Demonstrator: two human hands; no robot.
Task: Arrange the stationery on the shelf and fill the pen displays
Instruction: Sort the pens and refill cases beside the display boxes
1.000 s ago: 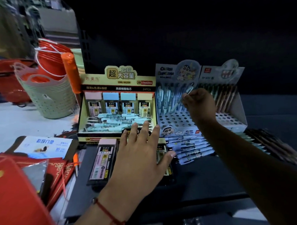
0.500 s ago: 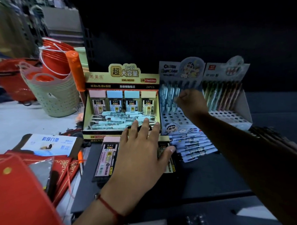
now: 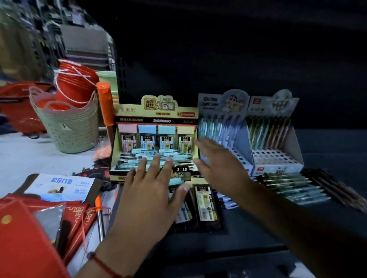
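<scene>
My left hand (image 3: 151, 194) lies flat, fingers spread, over the lead packs (image 3: 205, 204) to steady them; my right hand (image 3: 219, 164), empty and apart, hovers near the pen display (image 3: 226, 137).

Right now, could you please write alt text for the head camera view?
Two open hands, left hand and right hand, reach over a dark shelf toward a yellow pencil-lead display box. Two pen displays stand to its right, with loose pens lying in front.

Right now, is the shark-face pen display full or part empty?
Part empty. The shark-face pen display has pens standing only along its back; the front holes are bare, and matching loose pens lie on the shelf in front.
</scene>
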